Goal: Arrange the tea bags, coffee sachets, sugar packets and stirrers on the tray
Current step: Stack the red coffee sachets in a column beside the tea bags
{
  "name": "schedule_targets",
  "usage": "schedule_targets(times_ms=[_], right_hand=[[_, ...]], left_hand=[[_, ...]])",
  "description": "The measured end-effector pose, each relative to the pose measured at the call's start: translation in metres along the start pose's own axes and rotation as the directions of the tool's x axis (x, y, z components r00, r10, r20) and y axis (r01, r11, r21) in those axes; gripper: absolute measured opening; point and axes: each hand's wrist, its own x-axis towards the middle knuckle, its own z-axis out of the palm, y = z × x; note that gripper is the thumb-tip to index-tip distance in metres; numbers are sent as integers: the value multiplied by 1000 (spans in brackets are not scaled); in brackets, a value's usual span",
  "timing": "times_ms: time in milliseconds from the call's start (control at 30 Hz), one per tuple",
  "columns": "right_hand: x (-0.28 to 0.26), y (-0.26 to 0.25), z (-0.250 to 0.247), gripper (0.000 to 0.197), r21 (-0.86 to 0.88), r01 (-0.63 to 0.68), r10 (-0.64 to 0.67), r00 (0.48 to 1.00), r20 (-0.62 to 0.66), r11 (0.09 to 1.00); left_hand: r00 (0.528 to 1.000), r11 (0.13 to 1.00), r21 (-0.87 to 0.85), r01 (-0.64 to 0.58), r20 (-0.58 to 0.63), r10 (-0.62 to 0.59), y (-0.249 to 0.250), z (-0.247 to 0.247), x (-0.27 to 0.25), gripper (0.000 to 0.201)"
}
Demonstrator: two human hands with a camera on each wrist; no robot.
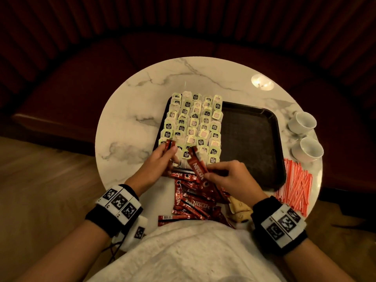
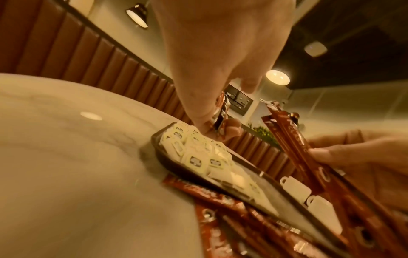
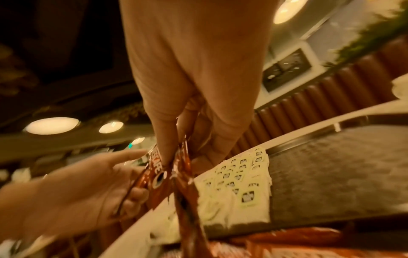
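Both hands are holding sachets: the left hand point(image 1: 157, 159) is pinching two over the tea bags point(image 1: 193, 127) on the tray point(image 1: 252, 139), and the right hand point(image 1: 227, 178) is gripping several (count unclear). Lowering them there is risking scattering the rows; the pile point(image 1: 193, 202) is waiting on the surface point(image 1: 130, 119).

Each bare arm has a black wristband with white blocks showing black square patterns, the left wristband point(image 1: 119, 202) and the right wristband point(image 1: 281, 220), above a fluffy white top point(image 1: 183, 255).
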Motion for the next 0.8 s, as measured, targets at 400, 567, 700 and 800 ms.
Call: schedule_targets(times_ms=[400, 567, 700, 800], right_hand=[[22, -27, -1, 19, 443, 17, -20, 1000, 3, 896], [23, -23, -2, 24, 510, 12, 9, 999, -39, 860], [28, -18, -13, 20, 573, 16, 68, 990, -125, 820], [34, -16, -21, 23, 671, 65, 84, 979, -187, 739]], left_hand=[[995, 988, -119, -94, 16, 96, 44, 42, 19, 24], [994, 991, -103, -91, -67, 84, 42, 51, 25, 31], [981, 967, -246, -70, -194, 22, 38, 47, 32, 28], [987, 960, -280, -4, -155, -41, 37, 48, 34, 27]])
